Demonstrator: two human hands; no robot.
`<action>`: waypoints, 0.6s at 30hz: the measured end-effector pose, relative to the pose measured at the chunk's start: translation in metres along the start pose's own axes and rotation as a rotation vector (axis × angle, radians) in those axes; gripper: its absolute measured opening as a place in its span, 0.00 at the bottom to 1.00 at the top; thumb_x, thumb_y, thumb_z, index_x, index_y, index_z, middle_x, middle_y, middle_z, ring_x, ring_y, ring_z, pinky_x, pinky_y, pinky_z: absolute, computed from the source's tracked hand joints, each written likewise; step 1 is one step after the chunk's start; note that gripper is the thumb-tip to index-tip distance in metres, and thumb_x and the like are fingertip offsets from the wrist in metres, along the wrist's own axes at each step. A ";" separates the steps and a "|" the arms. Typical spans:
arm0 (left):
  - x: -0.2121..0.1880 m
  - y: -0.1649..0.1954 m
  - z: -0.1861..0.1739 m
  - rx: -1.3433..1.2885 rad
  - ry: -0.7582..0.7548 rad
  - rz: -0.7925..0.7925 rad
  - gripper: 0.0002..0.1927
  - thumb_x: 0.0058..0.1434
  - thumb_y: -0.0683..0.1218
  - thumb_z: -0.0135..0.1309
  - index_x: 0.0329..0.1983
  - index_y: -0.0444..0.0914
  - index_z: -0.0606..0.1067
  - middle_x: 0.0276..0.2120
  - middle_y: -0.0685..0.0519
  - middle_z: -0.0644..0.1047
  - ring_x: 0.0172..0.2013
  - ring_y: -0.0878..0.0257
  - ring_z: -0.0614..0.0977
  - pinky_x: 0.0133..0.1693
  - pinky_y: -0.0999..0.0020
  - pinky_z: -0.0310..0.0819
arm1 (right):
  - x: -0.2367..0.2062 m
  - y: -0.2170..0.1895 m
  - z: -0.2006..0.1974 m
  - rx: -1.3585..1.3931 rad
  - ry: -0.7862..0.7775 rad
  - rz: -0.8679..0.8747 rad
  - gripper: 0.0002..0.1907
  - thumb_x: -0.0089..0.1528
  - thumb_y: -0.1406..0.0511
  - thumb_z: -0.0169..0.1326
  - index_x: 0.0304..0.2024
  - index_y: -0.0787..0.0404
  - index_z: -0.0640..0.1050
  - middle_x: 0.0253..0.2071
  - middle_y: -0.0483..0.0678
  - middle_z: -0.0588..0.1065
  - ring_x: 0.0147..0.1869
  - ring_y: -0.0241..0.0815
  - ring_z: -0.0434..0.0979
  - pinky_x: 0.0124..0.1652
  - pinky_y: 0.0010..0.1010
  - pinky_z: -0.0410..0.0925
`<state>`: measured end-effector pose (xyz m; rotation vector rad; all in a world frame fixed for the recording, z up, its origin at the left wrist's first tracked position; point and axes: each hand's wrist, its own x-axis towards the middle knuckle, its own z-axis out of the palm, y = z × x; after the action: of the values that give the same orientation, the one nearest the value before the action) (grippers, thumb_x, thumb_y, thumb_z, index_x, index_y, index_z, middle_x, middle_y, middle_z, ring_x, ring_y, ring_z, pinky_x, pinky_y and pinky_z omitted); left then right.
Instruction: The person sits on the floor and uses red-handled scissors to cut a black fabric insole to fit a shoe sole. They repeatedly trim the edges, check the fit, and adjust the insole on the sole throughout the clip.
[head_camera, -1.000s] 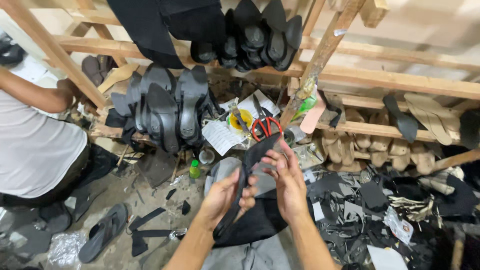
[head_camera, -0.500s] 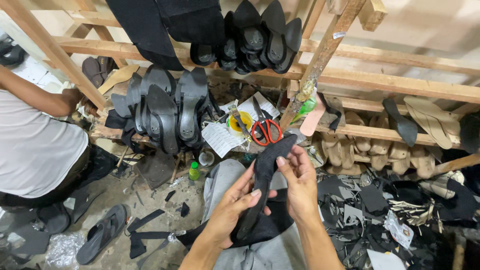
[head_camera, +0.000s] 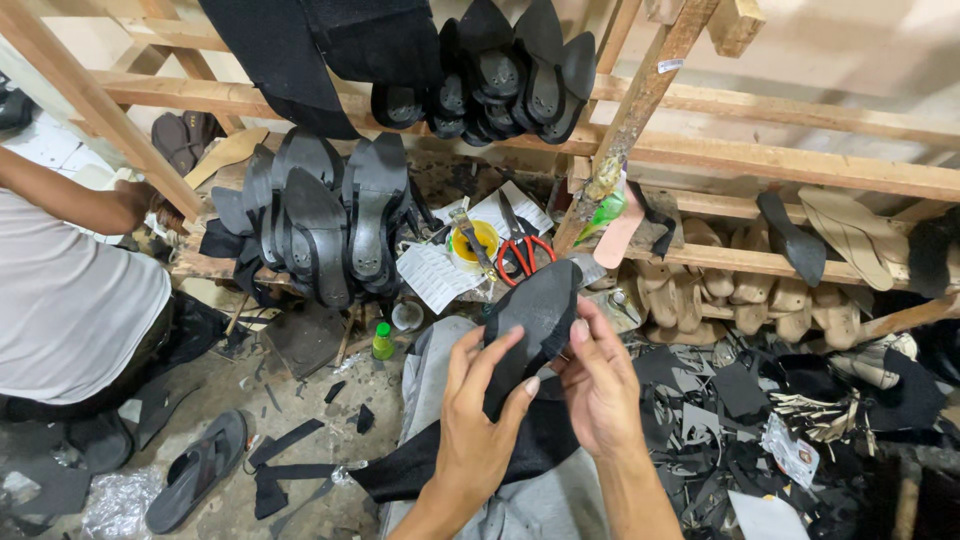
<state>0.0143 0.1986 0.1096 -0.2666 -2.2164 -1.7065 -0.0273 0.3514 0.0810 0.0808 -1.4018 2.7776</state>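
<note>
Both my hands hold a black shoe sole piece (head_camera: 533, 318) above my lap. My left hand (head_camera: 478, 418) grips its lower part from the left, fingers spread along the edge. My right hand (head_camera: 600, 382) holds its right side, thumb pressed near the upper edge. A black cloth (head_camera: 470, 465) lies across my grey trousers under the hands.
A low wooden bench (head_camera: 215, 262) holds several black soles with heels (head_camera: 330, 215), red-handled scissors (head_camera: 522, 255), a yellow glue tin (head_camera: 472, 243) and papers. Wooden rack beams (head_camera: 780, 160) carry shoe lasts (head_camera: 720, 290). Another person in a white shirt (head_camera: 70, 300) sits left. A sandal (head_camera: 195, 470) lies on the floor.
The sole piece has turned from edge-on to showing its broad face, and my hands have shifted right and up with it.
</note>
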 end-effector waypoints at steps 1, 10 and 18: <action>0.000 -0.001 -0.001 0.035 0.010 0.052 0.29 0.57 0.39 0.63 0.64 0.38 0.73 0.59 0.42 0.71 0.59 0.50 0.76 0.59 0.60 0.70 | 0.000 0.000 -0.001 -0.004 0.021 -0.004 0.31 0.69 0.59 0.53 0.71 0.65 0.63 0.62 0.53 0.70 0.62 0.45 0.70 0.60 0.42 0.64; 0.012 -0.045 -0.014 -1.153 -0.537 -0.694 0.30 0.71 0.53 0.44 0.73 0.34 0.62 0.56 0.39 0.78 0.48 0.55 0.84 0.40 0.64 0.80 | 0.012 -0.027 -0.004 -0.504 -0.120 -0.249 0.38 0.61 0.70 0.54 0.73 0.61 0.59 0.58 0.50 0.73 0.62 0.41 0.73 0.60 0.34 0.65; 0.009 -0.058 -0.008 -1.457 -0.685 -0.816 0.31 0.75 0.54 0.39 0.73 0.28 0.61 0.58 0.31 0.75 0.38 0.50 0.86 0.40 0.61 0.85 | 0.021 -0.016 -0.017 -0.398 0.055 -0.113 0.20 0.69 0.64 0.48 0.63 0.65 0.73 0.52 0.46 0.78 0.54 0.36 0.76 0.56 0.29 0.68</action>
<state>-0.0129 0.1751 0.0629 -0.2808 -0.8011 -3.8756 -0.0485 0.3745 0.0853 0.0698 -1.8380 2.3422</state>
